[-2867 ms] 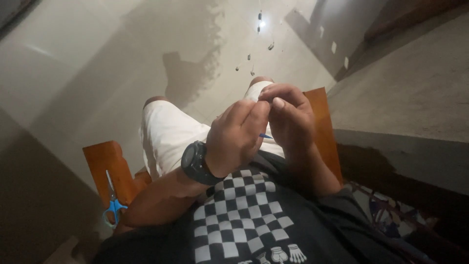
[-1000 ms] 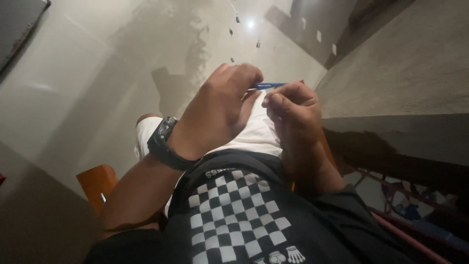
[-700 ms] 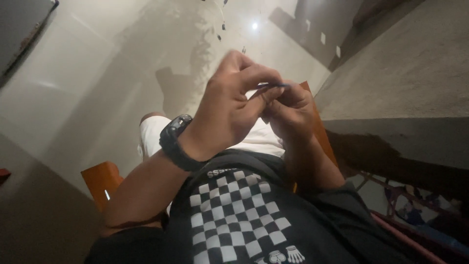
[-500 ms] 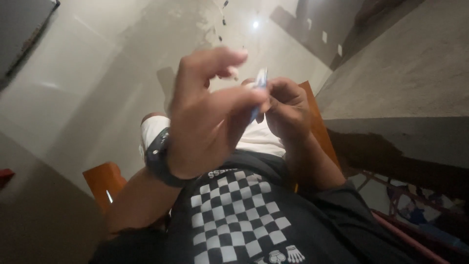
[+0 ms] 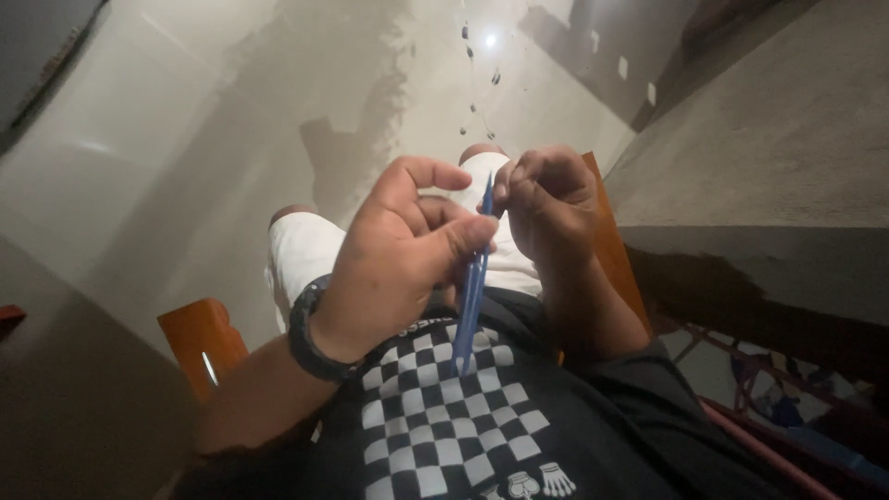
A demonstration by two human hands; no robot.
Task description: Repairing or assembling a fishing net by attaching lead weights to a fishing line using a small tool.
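Observation:
My left hand (image 5: 398, 255), with a black watch on its wrist, pinches a thin blue stick-like tool (image 5: 473, 282) between thumb and fingers; the tool stands almost upright over my lap. My right hand (image 5: 546, 204) is closed at the tool's upper tip, fingertips touching it. What, if anything, lies inside the right fingers is hidden. Both hands hover above my white shorts (image 5: 306, 255) and black shirt with a checkered print (image 5: 444, 417).
I sit on an orange-brown wooden seat (image 5: 199, 343), with its other side (image 5: 611, 250) by my right arm. A pale tiled floor (image 5: 213, 120) spreads ahead. A grey concrete slab (image 5: 787, 157) rises on the right, with red and blue items (image 5: 778, 407) below it.
The left hand lowered from a raised, spread pose and closed its thumb on the blue tool, which now stands more upright. The view moved slightly.

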